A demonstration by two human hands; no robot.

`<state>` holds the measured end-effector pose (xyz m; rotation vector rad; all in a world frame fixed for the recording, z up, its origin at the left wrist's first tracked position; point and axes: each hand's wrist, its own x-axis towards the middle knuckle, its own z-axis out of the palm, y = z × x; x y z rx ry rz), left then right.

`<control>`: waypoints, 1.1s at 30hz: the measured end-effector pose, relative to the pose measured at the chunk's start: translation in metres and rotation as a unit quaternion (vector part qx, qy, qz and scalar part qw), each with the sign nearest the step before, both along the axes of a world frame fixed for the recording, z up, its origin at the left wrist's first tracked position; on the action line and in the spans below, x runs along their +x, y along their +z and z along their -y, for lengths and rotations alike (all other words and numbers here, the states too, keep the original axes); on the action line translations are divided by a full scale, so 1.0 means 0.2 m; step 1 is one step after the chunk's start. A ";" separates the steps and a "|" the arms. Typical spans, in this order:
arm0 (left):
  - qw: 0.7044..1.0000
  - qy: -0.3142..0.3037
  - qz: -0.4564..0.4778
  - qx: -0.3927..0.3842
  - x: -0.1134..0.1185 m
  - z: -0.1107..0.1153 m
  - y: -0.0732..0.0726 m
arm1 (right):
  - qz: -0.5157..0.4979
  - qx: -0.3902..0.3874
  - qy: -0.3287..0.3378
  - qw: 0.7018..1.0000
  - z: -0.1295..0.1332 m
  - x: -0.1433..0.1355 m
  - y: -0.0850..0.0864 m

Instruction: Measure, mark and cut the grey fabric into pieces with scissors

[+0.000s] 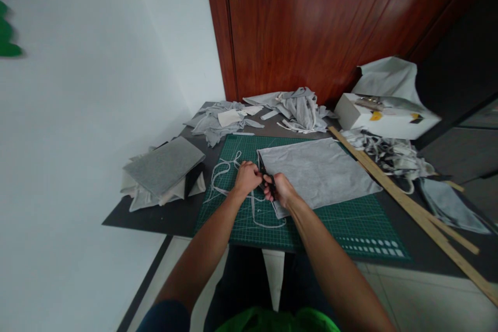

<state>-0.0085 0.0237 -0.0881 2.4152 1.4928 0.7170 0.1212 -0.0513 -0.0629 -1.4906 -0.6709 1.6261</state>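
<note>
A grey fabric piece (319,172) lies flat on the green cutting mat (361,223). At its left edge, my right hand (280,189) is closed around black scissors (271,185), whose blades point up and away along that edge. My left hand (248,177) is closed just left of the scissors, its fingers pinched near the blades; what they hold is too small to make out. Thin pale cords (220,174) curl over the mat left of and below my hands.
Stacked grey fabric (165,166) sits at the left. Fabric scraps (218,119) and a crumpled heap (301,106) lie at the back. Long wooden rulers (389,187) cross the right side, near a white box (385,116), tangled strips (385,153) and folded cloth (447,202).
</note>
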 end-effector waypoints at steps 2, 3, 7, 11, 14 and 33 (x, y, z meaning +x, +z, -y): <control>1.000 0.000 0.003 -0.003 0.00 0.00 0.00 | 0.006 0.005 -0.003 1.000 0.00 0.00 0.00; 1.000 0.000 0.003 -0.005 0.00 0.00 0.01 | 0.006 0.006 -0.003 1.000 0.00 0.00 -0.01; 1.000 0.000 -0.003 -0.007 0.00 0.00 0.01 | -0.003 0.000 0.002 1.000 -0.02 0.00 0.00; 1.000 0.002 -0.013 -0.001 0.00 0.00 0.00 | -0.010 0.001 0.006 1.000 -0.05 -0.01 0.01; 1.000 0.003 -0.021 -0.002 -0.01 0.00 0.00 | -0.007 0.007 -0.001 1.000 -0.06 -0.01 0.01; 0.978 0.119 -0.170 0.034 -0.21 -0.12 0.14 | -0.043 0.062 -0.032 0.997 0.10 0.11 0.01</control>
